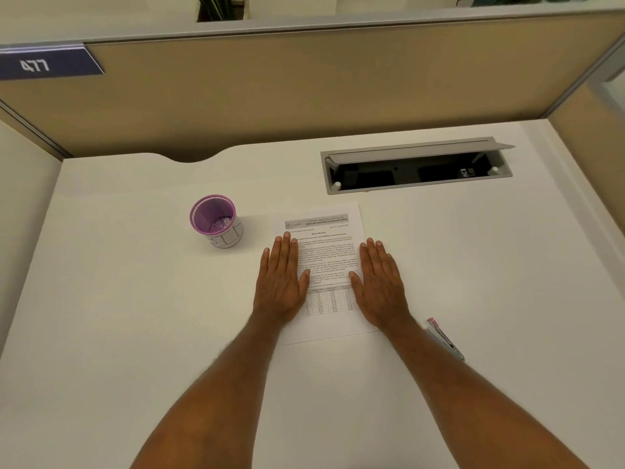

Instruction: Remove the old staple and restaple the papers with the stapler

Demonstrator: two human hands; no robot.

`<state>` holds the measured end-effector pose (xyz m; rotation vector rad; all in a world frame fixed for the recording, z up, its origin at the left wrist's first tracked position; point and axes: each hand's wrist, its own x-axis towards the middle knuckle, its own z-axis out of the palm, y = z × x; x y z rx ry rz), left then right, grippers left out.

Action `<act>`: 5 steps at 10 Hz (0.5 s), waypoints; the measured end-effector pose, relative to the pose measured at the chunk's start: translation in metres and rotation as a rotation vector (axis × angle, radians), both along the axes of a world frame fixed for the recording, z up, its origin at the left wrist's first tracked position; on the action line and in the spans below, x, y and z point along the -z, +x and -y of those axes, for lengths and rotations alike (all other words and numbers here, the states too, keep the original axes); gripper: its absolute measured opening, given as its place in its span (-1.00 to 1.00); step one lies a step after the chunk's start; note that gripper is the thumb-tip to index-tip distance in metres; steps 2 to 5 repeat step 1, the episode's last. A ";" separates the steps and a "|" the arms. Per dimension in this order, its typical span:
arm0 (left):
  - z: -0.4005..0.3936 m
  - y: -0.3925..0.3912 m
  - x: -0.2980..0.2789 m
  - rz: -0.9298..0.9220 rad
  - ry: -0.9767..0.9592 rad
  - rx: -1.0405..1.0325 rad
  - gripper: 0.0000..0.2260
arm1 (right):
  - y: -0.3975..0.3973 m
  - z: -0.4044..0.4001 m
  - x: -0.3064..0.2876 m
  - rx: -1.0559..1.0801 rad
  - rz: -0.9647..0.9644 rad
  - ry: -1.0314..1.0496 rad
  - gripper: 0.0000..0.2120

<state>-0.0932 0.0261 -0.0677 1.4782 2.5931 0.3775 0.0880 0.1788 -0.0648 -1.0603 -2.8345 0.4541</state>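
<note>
While both forearms reach forward from the near edge of the desk (135, 333), the stapler (445, 339) is noted just beside the right wrist, on its outer side, lying flat with its long axis running from near-right to far-left; a pink end points away from the person. The right hand (380, 286) is judged the nearer one for picking it up; the left is well apart from it.

Both hands are laid flat, palms down, fingers extended and nearly together, nothing gripped. The left hand (282, 282) rests over the left edge of the papers (324, 252), the right over the right edge. The papers lie lengthwise away from the person, header at the far end. No staple can be made out; it is too small to tell, presumably at a far corner. The task is judged not yet begun.

Left of the papers' far end, apart from them, a purple cup (214, 220) stands upright with small shiny bits inside. Farther back, an open cable hatch (416, 165) is set in the white desk. Beige partition walls (304, 89) enclose the space; one sign reads 477.
</note>
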 end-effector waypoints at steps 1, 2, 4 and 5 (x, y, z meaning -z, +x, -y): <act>-0.004 -0.003 -0.008 -0.010 0.030 -0.001 -0.38 | -0.004 -0.003 -0.006 -0.005 -0.023 0.022 -0.38; -0.004 -0.003 -0.008 -0.010 0.030 -0.001 -0.38 | -0.004 -0.003 -0.006 -0.005 -0.023 0.022 -0.38; -0.004 -0.003 -0.008 -0.010 0.030 -0.001 -0.38 | -0.004 -0.003 -0.006 -0.005 -0.023 0.022 -0.38; -0.004 -0.003 -0.008 -0.010 0.030 -0.001 -0.38 | -0.004 -0.003 -0.006 -0.005 -0.023 0.022 -0.38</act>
